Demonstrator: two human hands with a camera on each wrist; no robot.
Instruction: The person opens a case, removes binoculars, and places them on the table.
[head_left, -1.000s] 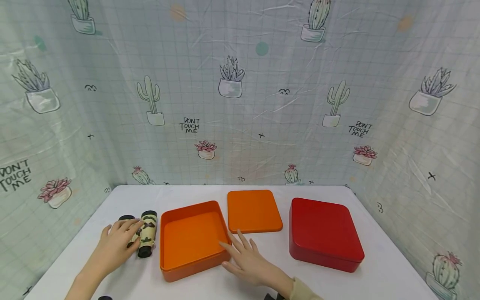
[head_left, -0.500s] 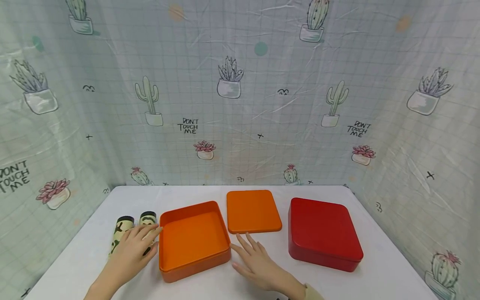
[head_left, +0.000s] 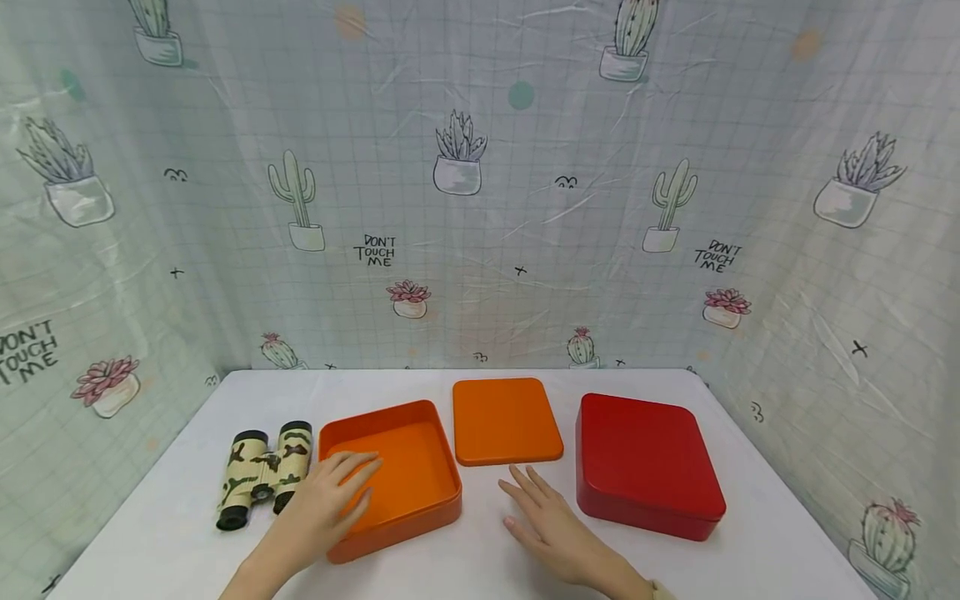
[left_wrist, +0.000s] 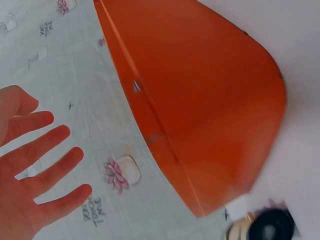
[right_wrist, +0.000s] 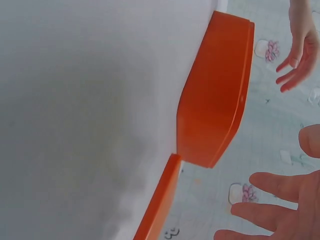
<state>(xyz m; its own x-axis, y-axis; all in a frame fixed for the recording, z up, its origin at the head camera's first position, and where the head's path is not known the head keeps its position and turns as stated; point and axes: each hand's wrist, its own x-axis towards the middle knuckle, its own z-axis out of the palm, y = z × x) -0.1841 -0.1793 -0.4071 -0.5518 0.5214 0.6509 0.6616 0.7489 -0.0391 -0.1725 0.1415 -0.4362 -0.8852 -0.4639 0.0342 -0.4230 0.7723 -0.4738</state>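
Observation:
My left hand [head_left: 321,508] hovers over the near left corner of an open orange box [head_left: 397,525], its fingers spread and holding nothing. In the left wrist view those fingers [left_wrist: 50,172] are clearly apart from the box wall [left_wrist: 220,110]. To the left, a pair of camouflage binoculars [head_left: 243,479] lies on the white table, one barrel's near end close to my left wrist. My right hand [head_left: 555,533] is above the table between the orange box and a red box [head_left: 648,458]. Its fingers are extended and touch nothing.
A flat orange lid [head_left: 507,421] lies behind and right of the orange box. The red box has its lid on. A cactus-print curtain [head_left: 480,225] hangs around the back and sides of the white table [head_left: 427,575].
My left hand has moved right, from over the binoculars to over the orange box, uncovering the binoculars. My right hand has shifted right, away from the box's edge.

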